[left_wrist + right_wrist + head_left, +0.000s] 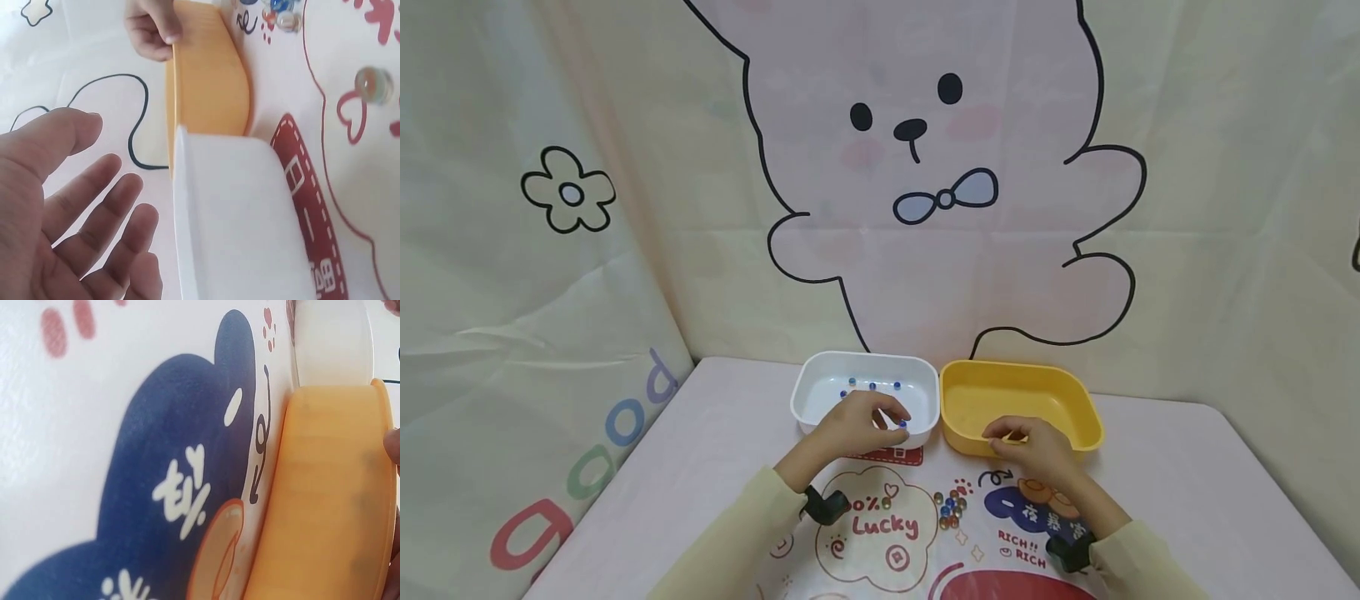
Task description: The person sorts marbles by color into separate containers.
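Observation:
My left hand (853,421) is over the white tray (827,354), its thumb and fingers spread apart with nothing between them in the left wrist view. Several small blue marbles (872,386) lie in that tray, one of them showing near the left fingertips. At the front of the yellow tray (1078,392), my right hand (1033,446) pinches the rim, thumb on the outer side and fingers inside. The left wrist view also has this right hand (153,28) at the yellow tray's edge. The right wrist view catches only parts of the fingers (392,447).
The two trays stand side by side at the back of the table (1180,467). In front of them lies a cluster of several coloured marbles (950,510), with a single marble (886,503) to its left. A printed curtain (1225,208) hangs behind the table.

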`<state>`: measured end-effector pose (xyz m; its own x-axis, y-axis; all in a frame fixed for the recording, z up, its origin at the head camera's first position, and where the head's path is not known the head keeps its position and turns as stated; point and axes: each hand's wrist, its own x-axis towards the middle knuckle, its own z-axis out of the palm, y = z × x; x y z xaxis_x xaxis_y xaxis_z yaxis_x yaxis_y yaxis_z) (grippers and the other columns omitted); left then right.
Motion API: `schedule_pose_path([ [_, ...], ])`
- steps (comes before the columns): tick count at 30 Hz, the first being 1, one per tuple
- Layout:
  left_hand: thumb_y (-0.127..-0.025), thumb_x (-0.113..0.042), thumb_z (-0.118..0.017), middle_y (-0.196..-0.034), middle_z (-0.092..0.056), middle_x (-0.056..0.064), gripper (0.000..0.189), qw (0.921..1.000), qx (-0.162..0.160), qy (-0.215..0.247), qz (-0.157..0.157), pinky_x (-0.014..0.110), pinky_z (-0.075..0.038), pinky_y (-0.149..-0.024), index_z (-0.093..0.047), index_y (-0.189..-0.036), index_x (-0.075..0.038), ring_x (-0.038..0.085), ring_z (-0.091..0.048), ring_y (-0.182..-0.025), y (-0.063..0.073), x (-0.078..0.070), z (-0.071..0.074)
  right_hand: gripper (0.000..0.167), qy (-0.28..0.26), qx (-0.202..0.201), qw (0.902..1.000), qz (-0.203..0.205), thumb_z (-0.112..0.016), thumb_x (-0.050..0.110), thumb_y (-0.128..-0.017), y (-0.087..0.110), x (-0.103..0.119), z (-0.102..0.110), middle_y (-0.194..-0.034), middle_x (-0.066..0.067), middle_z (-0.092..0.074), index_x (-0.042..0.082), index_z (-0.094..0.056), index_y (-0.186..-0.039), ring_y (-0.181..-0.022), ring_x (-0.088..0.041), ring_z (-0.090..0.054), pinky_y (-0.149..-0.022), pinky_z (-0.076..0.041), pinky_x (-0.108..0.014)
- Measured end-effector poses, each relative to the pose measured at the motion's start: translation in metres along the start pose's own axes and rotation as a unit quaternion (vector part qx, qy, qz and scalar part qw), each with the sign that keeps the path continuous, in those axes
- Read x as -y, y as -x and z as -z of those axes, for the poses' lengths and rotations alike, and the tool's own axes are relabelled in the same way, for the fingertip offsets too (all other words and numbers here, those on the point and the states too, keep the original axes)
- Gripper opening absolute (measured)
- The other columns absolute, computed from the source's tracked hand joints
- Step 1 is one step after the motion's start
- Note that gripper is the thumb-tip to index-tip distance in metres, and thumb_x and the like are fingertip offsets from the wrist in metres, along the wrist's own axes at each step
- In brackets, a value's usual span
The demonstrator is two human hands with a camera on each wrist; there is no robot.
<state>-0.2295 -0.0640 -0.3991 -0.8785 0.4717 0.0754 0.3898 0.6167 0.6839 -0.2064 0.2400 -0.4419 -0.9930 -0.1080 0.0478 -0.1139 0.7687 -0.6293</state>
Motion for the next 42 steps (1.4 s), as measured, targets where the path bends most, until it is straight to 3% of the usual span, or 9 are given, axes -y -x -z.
schedule_pose_path([
  [8,-0.082,-0.029,-0.074,-0.093,-0.069,-0.007,0.023,0.9996,0.012,0.025,-0.003,0.02,-0.05,-0.061,-0.073,-0.103,-0.017,0.012,-0.059,-0.076,0.009,-0.006,-0.015,0.016,-0.002,0.003,1.0,0.005,-0.07,0.036,-0.087,-0.001,0.0,0.002,-0.1,0.007,-0.069,0.028,-0.073,-0.1,-0.095,-0.016,-0.057,-0.087,-0.048,-0.038],
  [16,-0.083,-0.031,-0.074,-0.087,-0.064,-0.014,0.02,0.9989,0.031,0.026,-0.021,0.018,-0.048,-0.066,-0.072,-0.103,-0.027,0.006,-0.054,-0.076,0.019,-0.011,-0.033,0.013,-0.001,0.002,0.9999,0.017,-0.07,0.035,-0.087,-0.001,0.0,0.004,-0.098,0.008,-0.069,0.029,-0.073,-0.098,-0.094,-0.016,-0.058,-0.083,-0.046,-0.034],
  [23,-0.083,-0.027,-0.074,-0.097,-0.071,-0.008,0.021,0.9957,0.061,0.067,-0.02,0.018,-0.051,-0.066,-0.073,-0.103,-0.022,0.001,-0.058,-0.079,0.021,-0.011,-0.048,0.015,-0.002,0.005,0.9998,0.021,-0.069,0.038,-0.087,0.0,0.0,0.004,-0.098,0.008,-0.068,0.029,-0.072,-0.098,-0.093,-0.015,-0.057,-0.081,-0.046,-0.032],
  [30,-0.081,-0.023,-0.076,-0.093,-0.071,-0.008,0.019,0.9938,0.071,0.079,-0.033,0.017,-0.05,-0.066,-0.074,-0.099,-0.019,0.002,-0.059,-0.076,0.022,-0.009,-0.057,0.016,-0.001,0.002,0.9998,0.02,-0.07,0.04,-0.086,0.0,0.0,0.004,-0.1,0.008,-0.069,0.029,-0.073,-0.098,-0.094,-0.014,-0.058,-0.083,-0.047,-0.033],
  [42,-0.079,-0.02,-0.076,-0.079,-0.065,-0.018,0.015,0.9911,0.104,0.081,0.02,0.019,-0.048,-0.063,-0.074,-0.093,-0.025,0.003,-0.059,-0.069,0.026,-0.011,-0.077,0.013,-0.003,0.002,0.9995,0.03,-0.07,0.036,-0.086,-0.001,-0.001,0.002,-0.098,0.01,-0.069,0.029,-0.072,-0.097,-0.094,-0.014,-0.059,-0.086,-0.047,-0.036],
])
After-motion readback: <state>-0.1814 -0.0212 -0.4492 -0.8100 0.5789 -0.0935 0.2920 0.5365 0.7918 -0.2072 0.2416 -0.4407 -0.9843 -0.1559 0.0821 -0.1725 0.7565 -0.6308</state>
